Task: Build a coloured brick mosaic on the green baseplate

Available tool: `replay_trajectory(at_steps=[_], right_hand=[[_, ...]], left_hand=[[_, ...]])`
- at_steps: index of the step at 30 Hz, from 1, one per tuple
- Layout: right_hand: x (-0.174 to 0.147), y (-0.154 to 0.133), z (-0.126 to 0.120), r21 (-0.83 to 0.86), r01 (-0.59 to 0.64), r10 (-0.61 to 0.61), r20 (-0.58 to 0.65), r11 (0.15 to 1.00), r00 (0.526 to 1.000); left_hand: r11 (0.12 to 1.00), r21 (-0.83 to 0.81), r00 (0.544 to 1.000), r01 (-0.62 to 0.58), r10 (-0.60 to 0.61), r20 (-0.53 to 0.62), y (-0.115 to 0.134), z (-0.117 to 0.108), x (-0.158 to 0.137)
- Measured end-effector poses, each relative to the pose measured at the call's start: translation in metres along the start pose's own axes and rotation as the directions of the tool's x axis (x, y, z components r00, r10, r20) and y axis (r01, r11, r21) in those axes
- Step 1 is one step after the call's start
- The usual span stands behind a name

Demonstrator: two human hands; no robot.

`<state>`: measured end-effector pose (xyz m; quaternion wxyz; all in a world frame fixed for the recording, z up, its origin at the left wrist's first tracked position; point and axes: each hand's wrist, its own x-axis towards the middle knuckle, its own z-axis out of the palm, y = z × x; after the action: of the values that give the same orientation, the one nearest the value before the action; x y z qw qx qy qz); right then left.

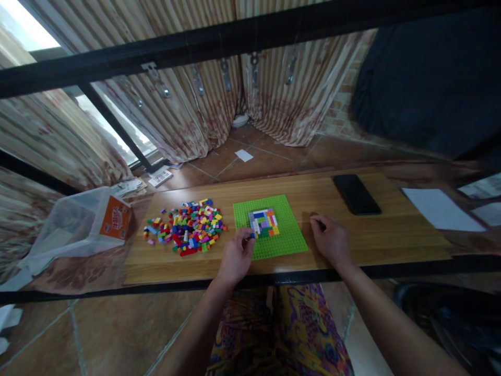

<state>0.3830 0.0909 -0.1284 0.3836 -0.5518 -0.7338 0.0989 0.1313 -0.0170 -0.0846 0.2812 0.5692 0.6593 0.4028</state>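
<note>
My left hand (237,255) is at the lower left edge of a green studded baseplate (293,230). Its thumb and fingers pinch a small dark blue toy brick (252,236), close against a multicoloured block of bricks (263,221) built on the plate. White, grey, blue, purple, orange, yellow and green pieces make up that block. To the right of the plate, my right hand (332,241) rests on the wooden board, fingers curled in, with no object showing in them. A loose pile of mixed bricks (191,224) lies left of the plate.
A black phone (356,194) lies on the wooden board (407,240) at the right, with white paper (442,209) beyond it. A clear plastic box (78,224) with an orange label stands at the left. A black metal rail (188,47) crosses in front of striped curtains.
</note>
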Motion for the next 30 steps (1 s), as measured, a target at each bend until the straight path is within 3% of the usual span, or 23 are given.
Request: replay_trajectory(at_steps=[4, 13, 30], right_hand=[[0.0, -0.001, 0.0, -0.003, 0.0, 0.0, -0.002, 1.0, 1.0], [-0.001, 0.001, 0.001, 0.017, 0.007, -0.007, -0.005, 1.0, 1.0], [0.0, -0.001, -0.002, 0.0, -0.011, 0.011, 0.021, 1.0, 1.0]], left_hand=[[0.996, 0.06, 0.995, -0.067, 0.072, -0.074, 0.003, 0.002, -0.001], [0.987, 0.143, 0.977, -0.077, 0.104, -0.188, -0.007, 0.019, -0.001], [0.975, 0.201, 0.958, -0.097, 0.147, -0.247, -0.016, 0.027, 0.001]])
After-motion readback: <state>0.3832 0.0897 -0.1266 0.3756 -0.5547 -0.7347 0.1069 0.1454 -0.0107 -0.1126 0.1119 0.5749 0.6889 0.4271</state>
